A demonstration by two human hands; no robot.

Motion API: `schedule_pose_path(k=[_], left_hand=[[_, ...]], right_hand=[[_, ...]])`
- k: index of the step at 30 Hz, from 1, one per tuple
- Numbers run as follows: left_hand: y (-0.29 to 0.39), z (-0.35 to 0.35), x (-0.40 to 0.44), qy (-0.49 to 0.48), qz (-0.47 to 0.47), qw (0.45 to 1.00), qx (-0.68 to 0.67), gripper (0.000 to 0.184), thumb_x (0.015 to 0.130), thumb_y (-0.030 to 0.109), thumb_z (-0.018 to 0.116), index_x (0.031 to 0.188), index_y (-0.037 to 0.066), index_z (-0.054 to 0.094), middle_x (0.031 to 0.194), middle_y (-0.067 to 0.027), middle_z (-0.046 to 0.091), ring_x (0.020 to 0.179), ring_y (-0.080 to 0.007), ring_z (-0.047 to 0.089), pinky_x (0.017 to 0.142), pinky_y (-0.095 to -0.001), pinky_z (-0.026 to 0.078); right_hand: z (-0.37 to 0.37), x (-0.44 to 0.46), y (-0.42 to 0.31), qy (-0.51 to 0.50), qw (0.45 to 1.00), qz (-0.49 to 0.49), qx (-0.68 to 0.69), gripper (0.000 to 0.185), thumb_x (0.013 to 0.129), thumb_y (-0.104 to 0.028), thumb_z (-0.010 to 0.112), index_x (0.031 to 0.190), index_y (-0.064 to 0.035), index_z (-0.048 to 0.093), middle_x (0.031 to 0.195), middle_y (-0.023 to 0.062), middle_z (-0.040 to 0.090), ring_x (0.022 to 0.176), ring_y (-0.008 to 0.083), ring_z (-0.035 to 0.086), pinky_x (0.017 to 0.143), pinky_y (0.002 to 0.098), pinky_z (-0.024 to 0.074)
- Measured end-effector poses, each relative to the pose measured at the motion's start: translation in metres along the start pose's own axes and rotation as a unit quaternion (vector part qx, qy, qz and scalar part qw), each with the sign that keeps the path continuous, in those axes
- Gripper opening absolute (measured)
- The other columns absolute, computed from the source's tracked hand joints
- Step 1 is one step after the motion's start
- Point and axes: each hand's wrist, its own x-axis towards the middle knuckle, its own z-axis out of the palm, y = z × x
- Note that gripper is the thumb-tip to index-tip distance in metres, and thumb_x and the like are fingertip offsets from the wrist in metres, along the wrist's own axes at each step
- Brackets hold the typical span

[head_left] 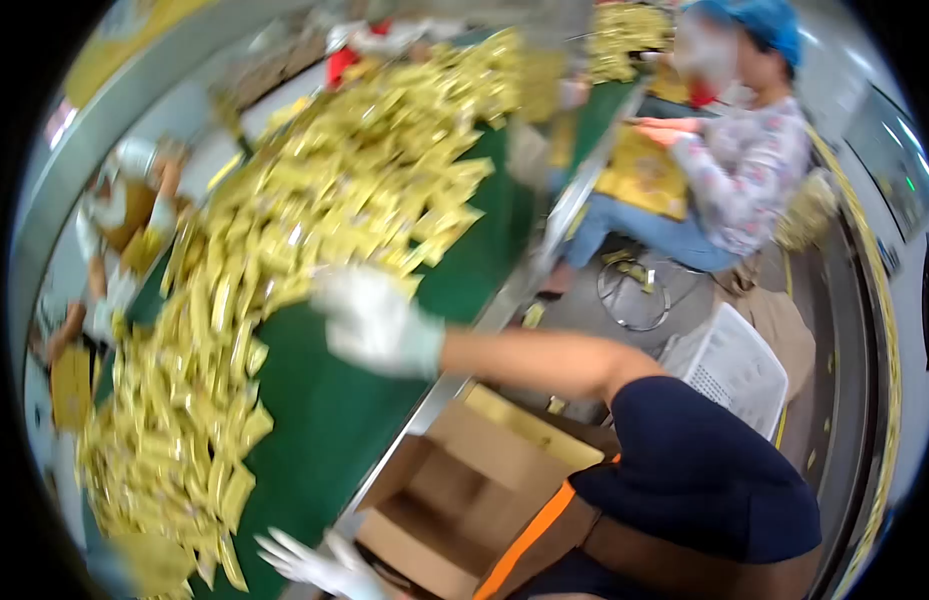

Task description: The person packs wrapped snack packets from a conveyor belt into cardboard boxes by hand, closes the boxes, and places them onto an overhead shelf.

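My right hand, in a white glove, reaches over the green conveyor belt at the edge of a long heap of shiny yellow packets. Motion smears its fingers, and whether they hold a packet is unclear. Low in the view, my left hand, also gloved in white, has its fingers spread at the belt's near edge. Nothing shows in it. Just beside it, an open cardboard box with raised flaps stands against the belt's metal rail, and its visible inside is bare brown card.
A co-worker in a blue cap sits at upper right with a yellow bag on the lap. Other workers' gloved hands are across the belt. A white plastic basket and a round metal stool frame stand on the floor.
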Motion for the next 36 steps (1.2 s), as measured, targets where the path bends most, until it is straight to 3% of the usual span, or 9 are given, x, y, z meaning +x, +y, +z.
schedule_pose_path(k=[1, 3, 7, 13, 19, 23, 30, 31, 36], left_hand=[[-0.029, 0.013, 0.018, 0.035, -0.041, 0.997, -0.045, 0.078, 0.096, 0.051, 0.050, 0.153, 0.002, 0.028, 0.155, -0.0300, 0.025, 0.140, -0.0510, 0.026, 0.113, -0.0591, 0.022], [-0.139, 0.066, 0.025, 0.049, -0.179, 0.977, 0.101, 0.081, 0.096, 0.059, 0.046, 0.153, 0.006, 0.027, 0.154, -0.0299, 0.027, 0.138, -0.0492, 0.029, 0.111, -0.0586, 0.027], [-0.277, 0.107, 0.033, 0.015, -0.378, 0.924, -0.053, 0.077, 0.096, 0.058, 0.047, 0.155, 0.013, 0.023, 0.153, -0.0212, 0.036, 0.128, -0.0440, 0.047, 0.107, -0.0467, 0.037], [-0.212, 0.146, 0.085, 0.008, -0.280, 0.870, -0.405, 0.065, 0.088, 0.017, 0.056, 0.149, 0.005, 0.036, 0.141, -0.0172, 0.051, 0.118, -0.0227, 0.056, 0.105, -0.0325, 0.040], [-0.108, 0.168, 0.103, -0.050, -0.172, 0.934, -0.309, 0.063, 0.083, 0.030, 0.069, 0.135, -0.003, 0.054, 0.125, -0.0184, 0.063, 0.115, -0.0279, 0.059, 0.102, -0.0355, 0.043], [-0.061, 0.173, 0.106, -0.032, -0.083, 0.951, -0.298, 0.075, 0.083, 0.049, 0.069, 0.136, -0.001, 0.053, 0.126, -0.0218, 0.061, 0.117, -0.0335, 0.059, 0.103, -0.0411, 0.043], [-0.026, 0.137, 0.090, -0.059, -0.022, 0.966, -0.252, 0.050, 0.095, 0.030, 0.053, 0.138, 0.005, 0.050, 0.139, -0.0228, 0.050, 0.127, -0.0399, 0.048, 0.108, -0.0426, 0.037], [-0.023, 0.126, 0.084, -0.050, -0.051, 0.966, -0.250, 0.048, 0.095, 0.028, 0.054, 0.138, 0.006, 0.051, 0.141, -0.0226, 0.049, 0.128, -0.0397, 0.047, 0.109, -0.0426, 0.037], [-0.079, 0.093, 0.059, 0.045, -0.087, 0.995, 0.036, 0.063, 0.088, 0.039, 0.065, 0.141, 0.010, 0.049, 0.147, -0.0212, 0.042, 0.134, -0.0419, 0.039, 0.111, -0.0531, 0.028]], right_hand=[[0.026, 0.036, 0.050, 0.007, 0.996, 0.087, -0.023, 0.045, 0.079, -0.016, 0.063, 0.121, -0.0003, 0.058, 0.125, 0.0213, 0.057, 0.119, 0.0421, 0.051, 0.102, 0.0478, 0.0433], [0.091, 0.066, 0.216, 0.259, 0.877, -0.019, -0.405, 0.040, 0.078, -0.015, 0.065, 0.116, -0.0048, 0.062, 0.119, 0.0248, 0.059, 0.116, 0.0403, 0.053, 0.097, 0.0518, 0.0447], [0.022, 0.106, 0.289, 0.074, 0.853, 0.509, -0.093, 0.086, 0.087, -0.077, 0.029, 0.156, -0.0258, 0.023, 0.147, 0.0140, 0.048, 0.139, 0.0315, 0.041, 0.110, 0.0620, 0.0249], [0.067, 0.131, 0.242, -0.103, 0.945, 0.299, -0.084, 0.094, 0.081, -0.081, 0.040, 0.152, -0.0193, 0.035, 0.154, 0.0168, 0.038, 0.141, 0.0339, 0.037, 0.115, 0.0394, 0.0278], [0.086, 0.101, 0.186, -0.137, 0.955, 0.211, 0.157, 0.100, 0.076, -0.077, 0.058, 0.152, -0.0151, 0.035, 0.153, 0.0183, 0.038, 0.138, 0.0343, 0.041, 0.113, 0.0396, 0.0336], [0.115, 0.095, 0.117, -0.213, 0.958, 0.192, 0.024, 0.095, 0.074, -0.071, 0.064, 0.150, -0.0208, 0.037, 0.146, 0.0259, 0.040, 0.130, 0.0419, 0.048, 0.111, 0.0426, 0.0370], [0.111, 0.099, 0.037, -0.372, 0.927, 0.000, 0.050, 0.071, 0.082, -0.061, 0.062, 0.144, -0.0302, 0.048, 0.149, 0.0205, 0.040, 0.130, 0.0376, 0.049, 0.109, 0.0392, 0.0396], [0.112, 0.103, 0.045, -0.358, 0.922, -0.108, 0.104, 0.068, 0.084, -0.060, 0.060, 0.143, -0.0256, 0.051, 0.147, 0.0144, 0.047, 0.131, 0.0329, 0.050, 0.110, 0.0369, 0.0382], [0.098, 0.174, 0.148, -0.028, 0.990, 0.008, 0.136, 0.053, 0.090, -0.046, 0.059, 0.127, -0.0087, 0.063, 0.121, 0.0133, 0.068, 0.108, 0.0290, 0.065, 0.096, 0.0379, 0.0491]])
